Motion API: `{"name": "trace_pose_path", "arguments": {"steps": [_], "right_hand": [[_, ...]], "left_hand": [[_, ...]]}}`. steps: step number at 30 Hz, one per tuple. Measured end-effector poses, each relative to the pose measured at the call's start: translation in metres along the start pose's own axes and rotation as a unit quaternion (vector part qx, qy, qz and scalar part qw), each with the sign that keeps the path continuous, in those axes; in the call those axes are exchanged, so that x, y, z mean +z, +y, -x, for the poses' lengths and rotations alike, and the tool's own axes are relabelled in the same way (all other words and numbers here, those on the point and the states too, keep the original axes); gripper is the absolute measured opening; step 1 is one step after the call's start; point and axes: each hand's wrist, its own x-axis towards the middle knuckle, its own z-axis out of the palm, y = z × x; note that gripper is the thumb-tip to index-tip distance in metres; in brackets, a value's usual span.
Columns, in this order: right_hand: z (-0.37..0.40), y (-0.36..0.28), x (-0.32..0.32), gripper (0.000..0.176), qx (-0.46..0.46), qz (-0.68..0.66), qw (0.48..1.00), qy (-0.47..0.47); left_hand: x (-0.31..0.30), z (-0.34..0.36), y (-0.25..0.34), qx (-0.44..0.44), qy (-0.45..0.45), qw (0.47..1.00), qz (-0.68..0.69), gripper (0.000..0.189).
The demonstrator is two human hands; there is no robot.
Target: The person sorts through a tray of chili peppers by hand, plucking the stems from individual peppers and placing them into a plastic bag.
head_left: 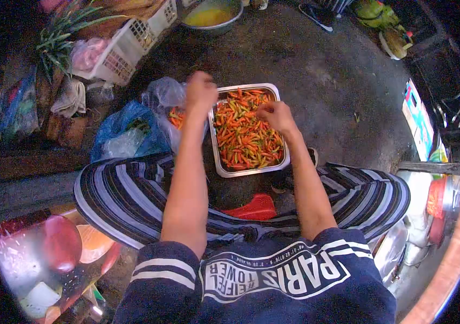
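Steel tray [216,156] sat on the floor [305,59] between the knees, heaped with red, orange and green chillies [243,137]. Right hand [276,114] was down on the pile, fingers curled, its grip hidden. Left hand [202,92] hung bunched tight above the tray's left rim, beside a clear plastic bag [162,94]. What the fist held, I couldn't tell.

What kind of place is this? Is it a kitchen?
Probably an outdoor or back-of-market food prep spot, not a home kitchen. A metal tray of chillies sits on a bare concrete floor, with a white plastic crate, plastic bags and a big metal bowl around it.
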Motion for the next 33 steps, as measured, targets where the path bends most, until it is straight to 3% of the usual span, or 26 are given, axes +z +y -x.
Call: {"name": "trace_pose_path", "arguments": {"steps": [1, 3, 5, 6, 8, 11, 16, 18, 19, 21, 24, 25, 26, 27, 28, 29, 31, 33], "right_hand": [[0.001, -0.011, -0.002, 0.019, -0.002, -0.066, 0.998, -0.025], [0.002, -0.022, -0.004, 0.015, -0.030, -0.041, 0.999, -0.009], [0.000, -0.013, -0.003, 0.015, -0.126, -0.029, 0.990, 0.050], [-0.001, -0.005, 0.000, 0.016, -0.104, -0.048, 0.992, 0.043], [-0.003, 0.012, 0.004, 0.016, -0.068, -0.079, 0.994, 0.029], [0.001, 0.002, 0.000, 0.016, -0.001, -0.161, 0.987, -0.021], [0.000, 0.002, 0.000, 0.015, 0.089, -0.251, 0.960, -0.083], [0.004, -0.007, -0.005, 0.018, 0.148, -0.411, 0.890, -0.130], [0.003, -0.004, -0.004, 0.018, 0.148, -0.411, 0.890, -0.130], [0.001, 0.004, -0.001, 0.020, 0.155, -0.527, 0.810, -0.204], [0.000, 0.007, 0.011, 0.015, 0.160, -0.559, 0.792, -0.184], [-0.002, 0.018, 0.021, 0.015, 0.161, -0.559, 0.792, -0.186], [-0.003, 0.028, 0.033, 0.014, 0.103, -0.385, 0.902, -0.166], [-0.006, 0.041, 0.047, 0.012, 0.038, -0.192, 0.971, -0.137], [-0.005, 0.047, 0.060, 0.014, 0.014, 0.012, 0.996, -0.093], [-0.004, 0.046, 0.071, 0.014, 0.012, 0.012, 0.996, -0.092], [-0.003, 0.040, 0.099, 0.021, -0.119, 0.166, 0.976, -0.072], [-0.001, 0.042, 0.140, 0.020, -0.171, 0.184, 0.966, -0.056]], "left_hand": [[0.023, 0.004, -0.002, 0.095, -0.096, 0.990, 0.038, 0.019], [0.069, 0.018, -0.022, 0.104, -0.283, 0.953, 0.016, 0.014], [0.084, 0.036, -0.029, 0.123, -0.250, 0.956, 0.097, 0.011], [0.081, 0.040, -0.026, 0.122, -0.256, 0.954, 0.099, 0.011], [0.071, 0.043, -0.023, -0.093, -0.355, 0.887, 0.279, 0.017], [0.067, 0.043, -0.022, -0.128, -0.402, 0.859, 0.290, 0.016], [0.071, 0.039, -0.035, -0.170, -0.403, 0.803, 0.404, 0.017], [0.069, 0.038, -0.036, -0.176, -0.405, 0.792, 0.422, 0.018], [0.068, 0.038, -0.036, -0.178, -0.411, 0.774, 0.447, 0.017], [0.063, 0.041, -0.034, -0.180, -0.416, 0.757, 0.470, 0.016], [0.053, 0.044, -0.027, -0.188, -0.394, 0.744, 0.505, 0.018], [0.055, 0.040, -0.039, -0.214, -0.365, 0.767, 0.483, 0.017], [0.055, 0.035, -0.050, -0.237, -0.334, 0.788, 0.459, 0.017], [0.056, 0.030, -0.067, -0.237, -0.332, 0.790, 0.458, 0.017], [0.057, 0.027, -0.085, -0.236, -0.299, 0.833, 0.402, 0.015], [0.060, 0.026, -0.099, -0.236, -0.266, 0.870, 0.343, 0.014], [0.061, 0.027, -0.112, -0.252, -0.211, 0.867, 0.375, 0.012], [0.060, 0.029, -0.122, -0.286, -0.146, 0.877, 0.357, 0.013]]}}
